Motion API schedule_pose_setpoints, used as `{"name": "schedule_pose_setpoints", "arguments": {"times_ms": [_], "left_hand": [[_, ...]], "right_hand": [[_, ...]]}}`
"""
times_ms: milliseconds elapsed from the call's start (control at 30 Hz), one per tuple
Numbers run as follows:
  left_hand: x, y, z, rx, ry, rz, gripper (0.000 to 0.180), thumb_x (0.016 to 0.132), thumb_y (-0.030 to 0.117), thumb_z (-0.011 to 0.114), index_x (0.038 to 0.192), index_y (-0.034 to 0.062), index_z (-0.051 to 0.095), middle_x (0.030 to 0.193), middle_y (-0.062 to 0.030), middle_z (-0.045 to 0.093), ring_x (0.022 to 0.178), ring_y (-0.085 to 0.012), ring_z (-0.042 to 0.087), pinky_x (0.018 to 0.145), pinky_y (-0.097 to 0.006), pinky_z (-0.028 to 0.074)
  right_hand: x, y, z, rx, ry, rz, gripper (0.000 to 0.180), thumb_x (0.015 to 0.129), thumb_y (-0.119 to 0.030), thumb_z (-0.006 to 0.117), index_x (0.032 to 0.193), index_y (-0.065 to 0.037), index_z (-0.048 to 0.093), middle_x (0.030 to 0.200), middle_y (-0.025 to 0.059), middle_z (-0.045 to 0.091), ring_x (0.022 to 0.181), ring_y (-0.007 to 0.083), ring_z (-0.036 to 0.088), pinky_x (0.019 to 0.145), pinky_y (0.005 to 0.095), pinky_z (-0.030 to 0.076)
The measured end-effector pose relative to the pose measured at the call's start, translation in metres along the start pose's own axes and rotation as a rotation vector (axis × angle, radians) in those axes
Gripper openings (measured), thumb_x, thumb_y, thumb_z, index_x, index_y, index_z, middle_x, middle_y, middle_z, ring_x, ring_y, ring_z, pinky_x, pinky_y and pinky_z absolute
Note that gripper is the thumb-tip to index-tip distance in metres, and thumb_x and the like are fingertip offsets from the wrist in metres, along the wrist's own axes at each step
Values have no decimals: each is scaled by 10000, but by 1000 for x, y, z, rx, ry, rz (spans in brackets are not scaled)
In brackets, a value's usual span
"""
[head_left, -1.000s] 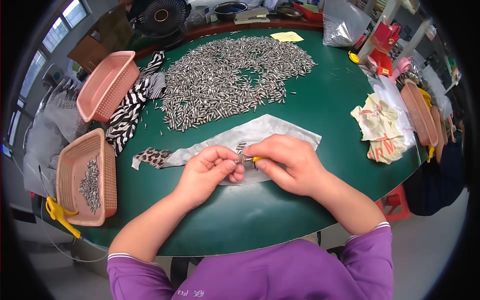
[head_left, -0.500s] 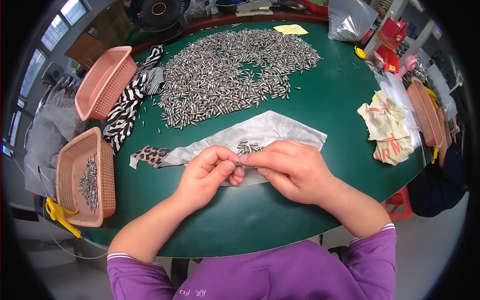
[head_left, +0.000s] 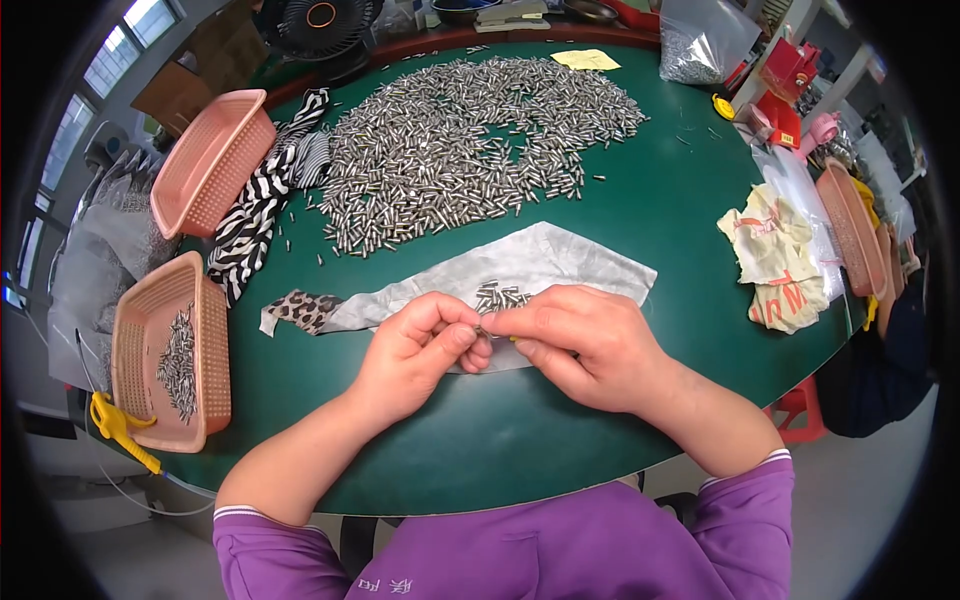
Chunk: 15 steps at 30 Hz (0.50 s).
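My left hand (head_left: pixel 425 350) pinches a small metal pin between thumb and forefinger, over a pale grey cloth (head_left: pixel 540 255). Against it rests the forefinger of my right hand (head_left: pixel 580 340), whose other fingers are curled. A bit of something yellow shows at the right fingertips; what it belongs to is hidden. Just beyond my fingers, a small heap of metal pins (head_left: pixel 498 296) lies on the cloth. Farther back spreads a large pile of similar shiny metal pins (head_left: pixel 430 150) on the green table (head_left: pixel 660 220).
At the left stand a pink basket (head_left: pixel 205 350) with some pins in it and another pink basket (head_left: pixel 185 190) by a zebra-striped cloth (head_left: pixel 245 230). A yellow air gun (head_left: pixel 120 425) hangs at the near basket. Crumpled cloth (head_left: pixel 780 250) lies at right; a black fan (head_left: pixel 320 30) stands behind.
Both hands stay together over the cloth, with only slight finger movement at the pin. The whole view has shifted very slightly.
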<state>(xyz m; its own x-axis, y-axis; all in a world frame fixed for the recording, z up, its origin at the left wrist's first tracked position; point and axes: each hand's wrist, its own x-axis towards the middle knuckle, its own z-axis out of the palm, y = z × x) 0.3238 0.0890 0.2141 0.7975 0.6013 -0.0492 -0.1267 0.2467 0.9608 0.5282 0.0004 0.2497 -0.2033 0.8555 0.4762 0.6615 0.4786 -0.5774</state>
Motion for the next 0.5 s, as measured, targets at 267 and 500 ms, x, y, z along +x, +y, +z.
{"name": "schedule_pose_setpoints", "arguments": {"times_ms": [267,500], "left_hand": [[1,1,-1,70,-52,-13,104,981,92,497,1013,8,549,839,-53,618,758,-115,596,704,-257,514],[1,1,-1,-11,-17,4,107,982,108,502,1006,13,547,844,-50,619,751,-113,593,695,-256,510]], "right_hand": [[1,-3,-2,-327,23,-113,374,744,-8,667,1082,-167,695,803,31,629,694,209,621,608,315,500],[-1,0,3,13,30,43,340,764,15,659,1078,-113,688,868,54,668,760,217,644,671,323,517]]}}
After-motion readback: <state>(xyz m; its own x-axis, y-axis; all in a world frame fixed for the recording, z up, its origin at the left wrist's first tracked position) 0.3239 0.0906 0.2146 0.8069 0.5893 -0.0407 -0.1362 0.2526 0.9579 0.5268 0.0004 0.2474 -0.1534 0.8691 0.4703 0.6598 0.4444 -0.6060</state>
